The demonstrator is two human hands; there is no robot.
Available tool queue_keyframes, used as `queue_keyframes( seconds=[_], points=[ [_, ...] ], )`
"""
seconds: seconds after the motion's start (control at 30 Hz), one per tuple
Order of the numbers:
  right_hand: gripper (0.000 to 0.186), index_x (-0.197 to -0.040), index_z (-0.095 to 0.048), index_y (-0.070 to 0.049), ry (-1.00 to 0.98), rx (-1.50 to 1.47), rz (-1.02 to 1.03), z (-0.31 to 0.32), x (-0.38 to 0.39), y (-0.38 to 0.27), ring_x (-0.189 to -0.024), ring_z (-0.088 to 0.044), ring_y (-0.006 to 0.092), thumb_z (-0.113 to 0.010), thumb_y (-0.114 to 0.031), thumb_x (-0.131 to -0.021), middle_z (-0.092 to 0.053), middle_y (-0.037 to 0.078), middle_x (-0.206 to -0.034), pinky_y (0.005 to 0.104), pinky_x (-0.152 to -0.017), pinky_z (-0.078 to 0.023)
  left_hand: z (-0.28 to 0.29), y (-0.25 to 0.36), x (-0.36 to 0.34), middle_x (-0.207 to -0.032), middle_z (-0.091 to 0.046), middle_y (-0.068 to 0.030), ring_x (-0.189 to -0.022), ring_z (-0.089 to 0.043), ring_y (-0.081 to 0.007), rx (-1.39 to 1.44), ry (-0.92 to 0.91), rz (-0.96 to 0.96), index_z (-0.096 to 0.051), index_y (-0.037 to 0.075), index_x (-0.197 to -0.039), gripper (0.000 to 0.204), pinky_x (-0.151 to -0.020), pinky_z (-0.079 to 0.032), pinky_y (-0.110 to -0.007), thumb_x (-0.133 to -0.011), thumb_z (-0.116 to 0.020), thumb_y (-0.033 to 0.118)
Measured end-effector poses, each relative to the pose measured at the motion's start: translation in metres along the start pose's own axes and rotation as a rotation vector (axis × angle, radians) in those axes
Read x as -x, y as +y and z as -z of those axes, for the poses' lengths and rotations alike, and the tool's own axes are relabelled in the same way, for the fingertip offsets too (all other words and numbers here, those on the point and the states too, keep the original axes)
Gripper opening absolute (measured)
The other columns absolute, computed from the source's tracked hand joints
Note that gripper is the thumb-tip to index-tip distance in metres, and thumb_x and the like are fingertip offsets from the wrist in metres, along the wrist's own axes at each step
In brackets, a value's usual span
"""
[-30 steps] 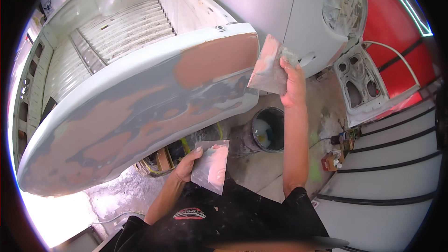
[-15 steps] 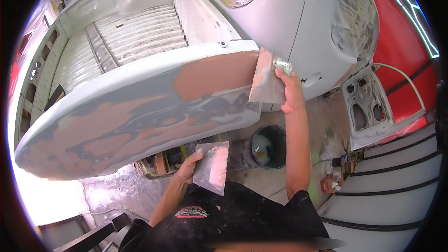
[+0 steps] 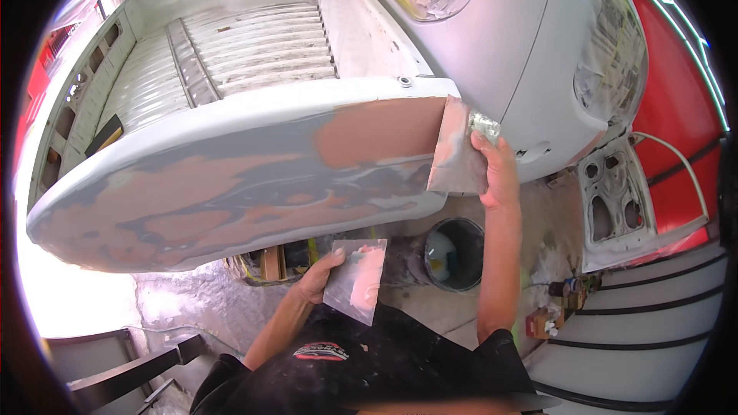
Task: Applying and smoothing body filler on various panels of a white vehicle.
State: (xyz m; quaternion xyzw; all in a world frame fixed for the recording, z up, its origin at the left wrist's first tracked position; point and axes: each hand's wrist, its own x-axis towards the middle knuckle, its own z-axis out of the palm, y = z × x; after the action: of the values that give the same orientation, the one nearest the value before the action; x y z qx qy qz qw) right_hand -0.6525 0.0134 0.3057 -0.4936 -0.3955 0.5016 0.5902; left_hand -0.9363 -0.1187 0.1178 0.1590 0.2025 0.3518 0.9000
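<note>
My right hand (image 3: 500,173) grips a flat, pale filler spreader (image 3: 455,161) with pink filler smeared along its left side. It is at the right end of a smooth pink filler patch (image 3: 377,134) on the curved side panel (image 3: 223,200) of a pickup bed; whether its edge presses on the panel is hard to tell. My left hand (image 3: 315,280) holds a clear plastic mixing sheet (image 3: 344,296) by its left edge, low in front of my black shirt. A thick heap of pink filler (image 3: 370,275) lies on that sheet. Grey and pink sanded areas cover the rest of the panel.
The white ribbed truck bed (image 3: 254,50) lies beyond the panel. To its right stands the grey cab (image 3: 500,46), its windows masked with paper. Below are a dark bucket (image 3: 478,261) with liquid and a taped box (image 3: 265,265). A bare door (image 3: 619,200) leans at right.
The view has shifted, so the truck sits further right in the picture. The spreader overlaps the panel's right end slightly more. My left hand still holds the sheet low.
</note>
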Motion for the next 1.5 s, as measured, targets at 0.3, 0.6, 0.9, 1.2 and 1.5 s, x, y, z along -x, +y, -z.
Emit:
queue_keyframes(
  seconds=[0.3, 0.6, 0.9, 1.2, 1.5],
  points=[
    [0.030, -0.119, -0.063, 0.001, -0.254, -0.027, -0.012, -0.062, 0.024, 0.011, -0.089, -0.065, 0.0115, -0.067, -0.014, -0.094, -0.069, 0.005, -0.105, 0.0297, -0.081, -0.054, 0.012, 0.006, 0.009, -0.130, -0.061, -0.0119, -0.115, -0.063, -0.0242, 0.019, 0.016, 0.012, -0.050, 0.003, -0.139, 0.061, -0.101, -0.050, -0.039, -0.095, -0.062, 0.042],
    [0.030, -0.119, -0.064, -0.001, -0.292, -0.142, 0.036, -0.081, 0.052, 0.041, -0.094, -0.061, 0.0095, -0.067, -0.018, -0.095, -0.068, 0.002, -0.106, 0.0277, -0.083, -0.051, 0.010, 0.019, 0.023, -0.129, -0.061, -0.0129, -0.114, -0.063, -0.0255, 0.020, -0.061, -0.003, -0.050, 0.003, -0.138, 0.055, -0.101, -0.050, -0.040, -0.095, -0.062, 0.035],
    [0.035, -0.123, -0.062, -0.001, 0.053, -0.339, 0.040, 0.047, 0.120, 0.103, -0.103, -0.064, 0.0136, -0.067, -0.018, -0.093, -0.067, 0.004, -0.115, 0.0319, -0.088, -0.052, -0.008, 0.016, 0.017, -0.133, -0.058, -0.0111, -0.118, -0.060, -0.0227, -0.127, 0.183, -0.104, -0.046, 0.002, -0.141, 0.048, -0.104, -0.047, -0.038, -0.106, -0.044, 0.035],
    [0.041, -0.131, -0.055, -0.001, 0.345, -0.752, -0.224, 0.044, 0.225, 0.206, -0.111, -0.065, 0.0223, -0.065, -0.016, -0.094, -0.066, 0.009, -0.122, 0.0389, -0.097, -0.053, -0.061, 0.010, -0.036, -0.137, -0.050, -0.0179, -0.125, -0.054, -0.0293, -1.315, -0.284, -0.888, -0.043, 0.011, -0.147, 0.053, -0.102, -0.048, -0.040, -0.099, -0.055, 0.029],
    [0.041, -0.133, -0.053, -0.001, 0.426, -0.874, -0.280, 0.103, 0.260, 0.221, -0.112, -0.065, 0.0268, -0.060, -0.013, -0.095, -0.064, 0.012, -0.125, 0.0427, -0.097, -0.054, -0.083, -0.043, -0.047, -0.132, -0.050, -0.0149, -0.105, -0.063, -0.0343, -1.934, -0.513, -0.365, -0.051, 0.026, -0.143, 0.052, -0.087, -0.055, -0.043, -0.092, -0.063, 0.028]
  ],
)
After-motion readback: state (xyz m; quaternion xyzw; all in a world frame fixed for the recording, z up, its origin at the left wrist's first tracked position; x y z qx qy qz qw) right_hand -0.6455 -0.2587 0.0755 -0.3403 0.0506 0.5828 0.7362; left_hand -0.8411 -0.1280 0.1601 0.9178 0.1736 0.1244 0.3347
